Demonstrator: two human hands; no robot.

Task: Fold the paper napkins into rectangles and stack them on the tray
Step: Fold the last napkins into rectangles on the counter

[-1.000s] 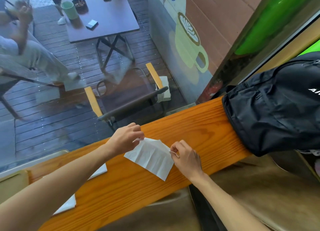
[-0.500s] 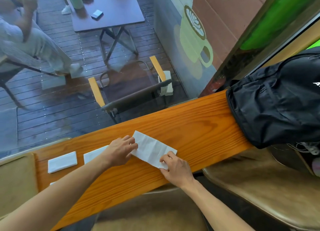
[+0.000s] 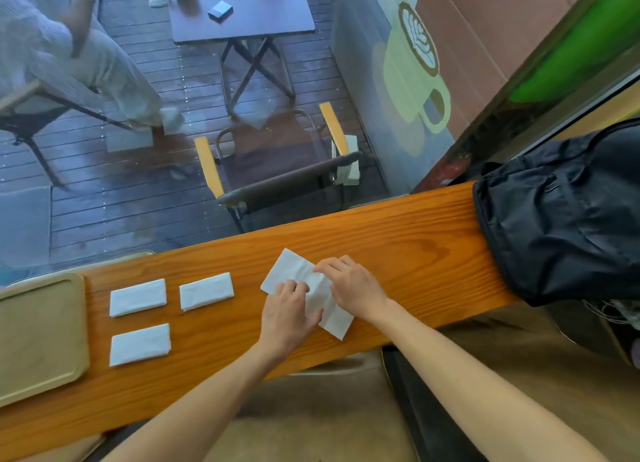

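A white paper napkin [image 3: 294, 271], folded in half, lies flat on the wooden counter [image 3: 398, 250]. My left hand [image 3: 287, 314] presses on its near-left part with fingers spread. My right hand [image 3: 349, 286] presses on its middle with its fingertips. Three folded napkin rectangles lie to the left: one [image 3: 137, 297] nearest the tray, one [image 3: 206, 291] beside it, one [image 3: 139, 344] nearer to me. The beige tray [image 3: 38, 337] sits at the counter's far left with nothing on it.
A black backpack [image 3: 568, 212] covers the counter's right end. A glass pane runs along the far edge, with a patio chair, table and a seated person beyond. Brown seat cushions [image 3: 311, 420] are below the counter's near edge.
The view has swung left, bringing the tray and three folded napkins into sight. Both hands have moved onto the napkin and press it flat; earlier they held its ends.
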